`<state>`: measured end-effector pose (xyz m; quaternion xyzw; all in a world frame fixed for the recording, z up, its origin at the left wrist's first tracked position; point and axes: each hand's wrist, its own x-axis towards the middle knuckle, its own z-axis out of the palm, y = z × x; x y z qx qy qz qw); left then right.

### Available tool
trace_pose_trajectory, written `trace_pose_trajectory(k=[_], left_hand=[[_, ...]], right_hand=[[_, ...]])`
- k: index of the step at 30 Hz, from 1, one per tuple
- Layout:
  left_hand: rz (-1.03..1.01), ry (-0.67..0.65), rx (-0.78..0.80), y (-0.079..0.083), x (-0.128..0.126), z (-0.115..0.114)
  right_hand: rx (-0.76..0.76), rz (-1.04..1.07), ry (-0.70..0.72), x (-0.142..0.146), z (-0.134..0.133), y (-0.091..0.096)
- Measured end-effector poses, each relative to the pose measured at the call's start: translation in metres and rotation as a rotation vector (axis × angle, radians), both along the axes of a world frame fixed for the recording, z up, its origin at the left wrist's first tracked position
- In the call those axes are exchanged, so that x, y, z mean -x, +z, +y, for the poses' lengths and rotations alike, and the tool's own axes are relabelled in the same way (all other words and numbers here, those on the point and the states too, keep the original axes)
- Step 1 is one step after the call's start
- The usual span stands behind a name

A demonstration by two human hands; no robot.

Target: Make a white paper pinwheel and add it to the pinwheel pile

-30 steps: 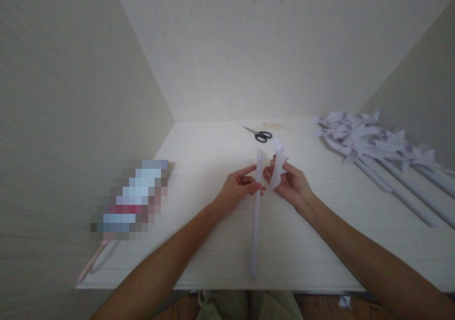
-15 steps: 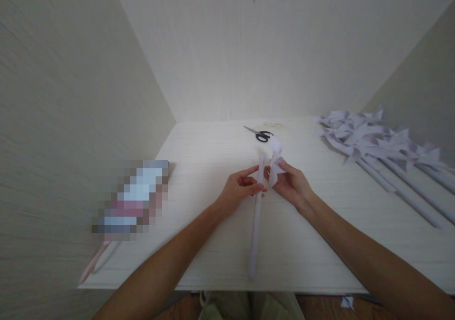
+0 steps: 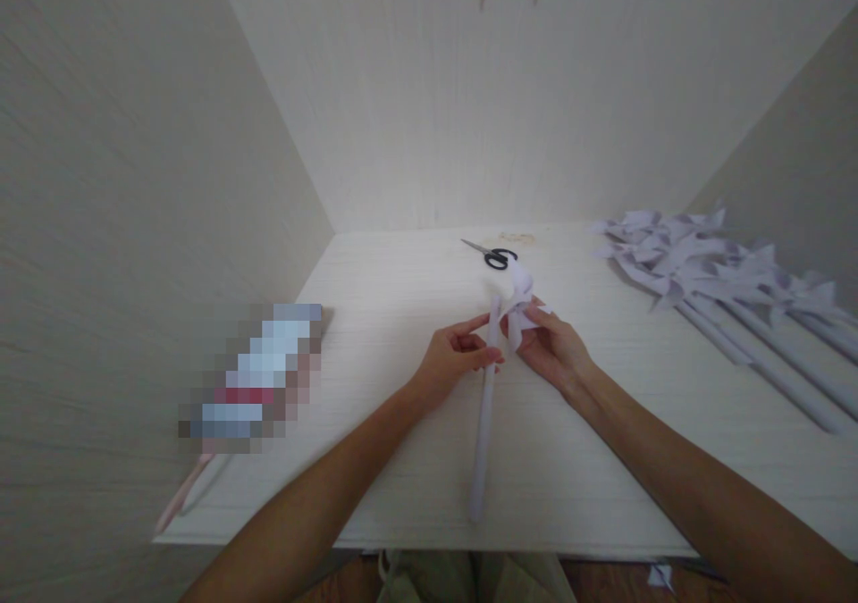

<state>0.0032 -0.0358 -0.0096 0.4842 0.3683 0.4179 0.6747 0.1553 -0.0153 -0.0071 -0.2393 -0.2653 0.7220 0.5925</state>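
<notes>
My left hand [image 3: 459,353] is closed on a rolled white paper stick [image 3: 481,442], thumb in front and fingers behind, near its upper end. The stick stands nearly upright in view, its lower end close to the table's front edge. In my right hand [image 3: 553,344] a white paper pinwheel [image 3: 517,295] is pinched, its folded blades just right of the stick's top. Whether pinwheel and stick touch is too blurred to tell. Black-handled scissors [image 3: 496,257] lie on the table right behind the pinwheel.
Several finished white pinwheels on paper sticks [image 3: 717,263] lie piled at the right of the white table [image 3: 375,290]. A pixelated object [image 3: 261,371] on a pink stand occupies the left side. Walls rise at the back and left. A paper scrap [image 3: 660,575] is on the floor.
The pinwheel in my right hand has turned slightly, with more of its blades facing me and closer to the stick's top. My left hand keeps its hold on the stick.
</notes>
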Motion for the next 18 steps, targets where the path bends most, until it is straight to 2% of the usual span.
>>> trace_pose_trajectory(k=[10,18], left_hand=[[-0.005,-0.004,-0.016,-0.0015,-0.0005,-0.0001],[0.009,-0.017,-0.02,0.0003,-0.0005,-0.0005]], right_hand=[[-0.005,-0.039,0.027,0.0013,-0.0018,0.003],[0.107,-0.059,0.204,0.0032,-0.0031,0.0052]])
